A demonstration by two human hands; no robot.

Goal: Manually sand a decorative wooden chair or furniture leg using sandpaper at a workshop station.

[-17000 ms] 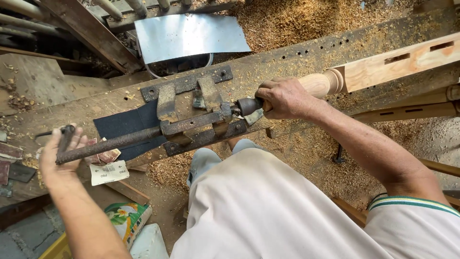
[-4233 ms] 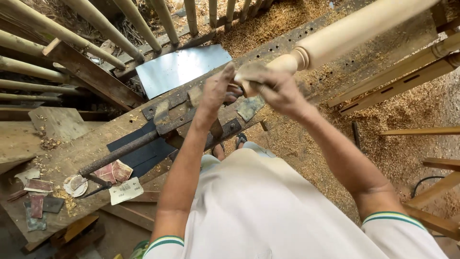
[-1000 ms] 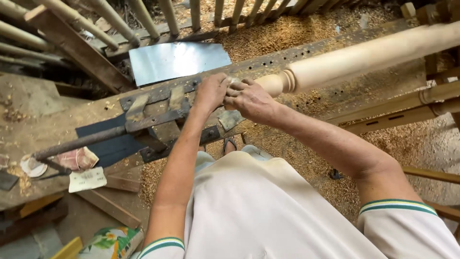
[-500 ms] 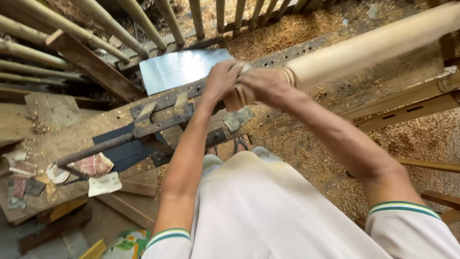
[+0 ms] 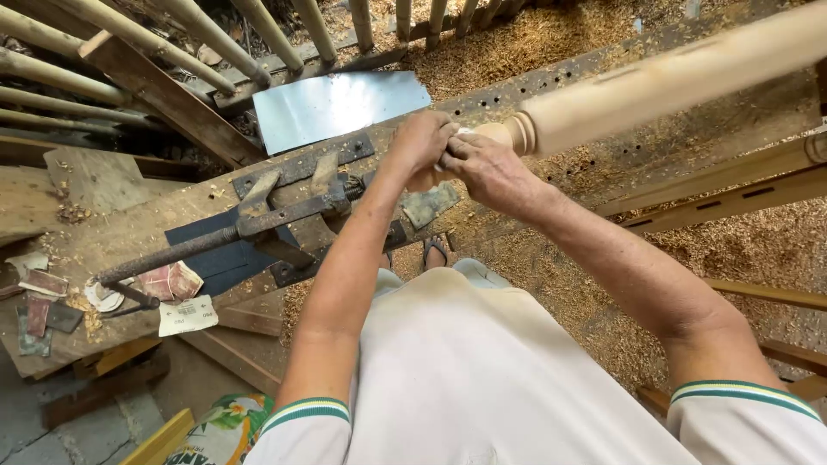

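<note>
Your left hand (image 5: pixel 419 142) and right hand (image 5: pixel 487 168) meet at the narrow end of the wooden spindle (image 5: pixel 655 86), which runs up to the right above the surface (image 5: pixel 103 232). Your right grip is closed on a small pale scrap pressed against the turned end; your left grip curls around the same end, touching the right fingers. Just left of your hands lies the iron bar (image 5: pixel 215 237) with its clamp. Worn sandpaper pieces (image 5: pixel 172 280) lie near the surface's left edge, and sawdust (image 5: pixel 551 34) covers the ground beyond.

Colourful printed bag (image 5: pixel 226 428), bottom left
</note>
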